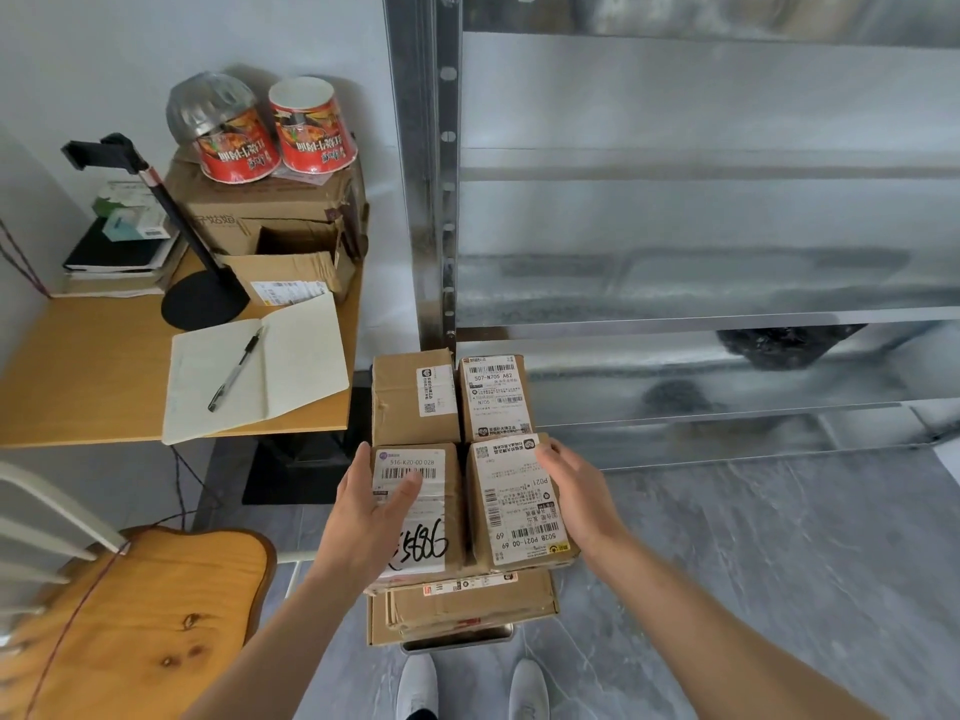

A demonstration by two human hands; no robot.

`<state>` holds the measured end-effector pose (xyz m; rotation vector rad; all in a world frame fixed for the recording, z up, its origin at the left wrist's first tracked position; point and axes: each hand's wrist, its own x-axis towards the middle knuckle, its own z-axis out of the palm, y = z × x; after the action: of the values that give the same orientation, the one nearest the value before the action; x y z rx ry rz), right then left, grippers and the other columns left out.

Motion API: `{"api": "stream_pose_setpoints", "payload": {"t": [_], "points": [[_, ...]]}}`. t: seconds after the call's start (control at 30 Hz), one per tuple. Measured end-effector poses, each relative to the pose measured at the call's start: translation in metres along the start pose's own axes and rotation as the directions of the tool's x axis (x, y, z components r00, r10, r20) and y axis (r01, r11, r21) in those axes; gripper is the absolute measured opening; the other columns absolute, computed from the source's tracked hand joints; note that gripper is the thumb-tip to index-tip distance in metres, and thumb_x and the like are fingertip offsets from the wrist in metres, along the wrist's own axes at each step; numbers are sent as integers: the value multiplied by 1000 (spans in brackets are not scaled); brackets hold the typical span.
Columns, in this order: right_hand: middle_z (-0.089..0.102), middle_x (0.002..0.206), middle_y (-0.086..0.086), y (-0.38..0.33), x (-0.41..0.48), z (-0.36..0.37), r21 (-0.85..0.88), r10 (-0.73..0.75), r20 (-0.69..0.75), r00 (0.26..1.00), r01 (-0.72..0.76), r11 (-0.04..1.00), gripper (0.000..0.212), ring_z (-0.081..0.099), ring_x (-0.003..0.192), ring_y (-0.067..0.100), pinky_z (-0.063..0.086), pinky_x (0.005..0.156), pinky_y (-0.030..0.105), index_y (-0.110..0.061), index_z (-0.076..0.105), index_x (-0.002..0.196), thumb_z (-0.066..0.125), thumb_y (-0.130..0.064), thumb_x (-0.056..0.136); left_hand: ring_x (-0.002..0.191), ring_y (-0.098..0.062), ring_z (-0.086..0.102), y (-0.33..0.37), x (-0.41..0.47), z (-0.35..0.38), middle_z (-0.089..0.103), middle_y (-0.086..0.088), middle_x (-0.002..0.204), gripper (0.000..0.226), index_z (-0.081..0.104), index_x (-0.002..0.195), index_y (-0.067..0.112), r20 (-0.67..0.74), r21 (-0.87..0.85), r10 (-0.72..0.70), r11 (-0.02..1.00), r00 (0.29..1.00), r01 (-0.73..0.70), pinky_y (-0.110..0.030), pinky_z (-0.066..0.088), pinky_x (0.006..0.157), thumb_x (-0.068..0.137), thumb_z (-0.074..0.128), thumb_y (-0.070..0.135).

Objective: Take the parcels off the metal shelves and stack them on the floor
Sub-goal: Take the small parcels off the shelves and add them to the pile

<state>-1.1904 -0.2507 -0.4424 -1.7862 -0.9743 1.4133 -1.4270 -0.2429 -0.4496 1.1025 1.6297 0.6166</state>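
A stack of cardboard parcels stands on the floor below me, beside the metal shelves (701, 324). Its top layer holds several small boxes with white labels. My left hand (371, 511) lies on the near-left parcel (434, 517), thumb across its barcode label. My right hand (576, 485) presses against the right side of the near-right parcel (511, 504). Two more parcels sit behind them: one far left (408, 397), one far right (493, 394). Larger flat boxes (467, 605) lie underneath. A dark bag (784, 345) lies on a lower shelf.
To the left stands a wooden desk (78, 376) with an open notebook (260, 366) and pen, a black stand (202, 298), boxes and two red noodle cups (311, 129). A wooden chair (130, 615) is at the lower left. Grey tiled floor (753, 563) spreads to the right.
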Motion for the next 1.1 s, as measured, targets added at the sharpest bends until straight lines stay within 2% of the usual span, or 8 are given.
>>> {"api": "stream_pose_setpoints", "payload": {"t": [0.1, 0.2, 0.3, 0.43, 0.53, 0.73, 0.9, 1.1], "points": [[73, 123, -5, 4, 5, -7, 74, 45, -122, 991, -36, 997, 48, 68, 115, 16, 50, 106, 45, -24, 66, 127, 43, -58, 103, 136, -33, 45, -10, -1, -11, 37, -7, 156, 79, 15, 157, 33, -100, -184, -131, 977, 986, 111, -55, 40, 107, 91, 48, 62], [68, 102, -4, 12, 12, -20, 249, 289, -164, 943, -244, 937, 38, 64, 90, 14, 48, 77, 34, -26, 62, 117, 39, -55, 106, 147, -35, 25, -30, 4, -15, 24, -5, 163, 79, 20, 156, 29, -90, -342, -388, 877, 917, 337, -64, 23, 113, 90, 39, 69], [76, 97, 12, 28, 21, -25, 263, 422, -52, 905, -395, 880, 49, 72, 83, 25, 52, 71, 36, -21, 65, 106, 36, -60, 105, 137, -40, 40, -38, 4, -8, 49, -13, 148, 93, 41, 148, 19, 77, -360, -543, 767, 836, 531, -67, 21, 111, 77, 39, 79], [77, 110, 17, 38, 29, -21, 264, 440, -23, 898, -419, 869, 49, 74, 100, 33, 57, 96, 48, -24, 68, 107, 41, -64, 101, 98, -32, 61, -48, 9, -2, 73, -14, 99, 72, 66, 113, 13, 131, -327, -539, 769, 832, 550, -65, 28, 107, 88, 34, 73], [77, 111, 20, 40, 32, -22, 241, 430, -16, 903, -414, 878, 59, 76, 99, 37, 58, 80, 42, -13, 70, 115, 40, -62, 103, 125, -42, 51, -52, 11, -2, 70, -16, 112, 74, 63, 119, 16, 147, -308, -544, 769, 827, 560, -69, 23, 109, 87, 33, 76], [74, 90, 16, 53, 37, -22, 182, 370, -1, 929, -363, 914, 70, 76, 94, 42, 56, 73, 41, 3, 69, 119, 41, -59, 104, 126, -44, 51, -54, 12, -1, 71, -17, 111, 92, 64, 123, 14, 147, -262, -546, 783, 825, 565, -71, 22, 109, 73, 34, 85], [78, 91, 15, 58, 44, -21, 146, 373, -23, 928, -366, 919, 69, 76, 95, 40, 58, 91, 49, -2, 74, 111, 42, -63, 101, 140, -43, 36, -39, 12, -7, 57, -15, 139, 95, 51, 141, 21, 96, -261, -532, 802, 841, 537, -71, 16, 111, 73, 33, 85], [76, 84, 2, 39, 74, -22, 162, 296, -26, 955, -289, 944, 72, 72, 83, 25, 52, 81, 42, -21, 70, 113, 50, -82, 80, 148, -35, 25, -11, 44, -18, 32, -6, 160, 97, 28, 155, 28, 54, -312, -402, 863, 914, 397, -66, 18, 115, 77, 33, 86]]}}
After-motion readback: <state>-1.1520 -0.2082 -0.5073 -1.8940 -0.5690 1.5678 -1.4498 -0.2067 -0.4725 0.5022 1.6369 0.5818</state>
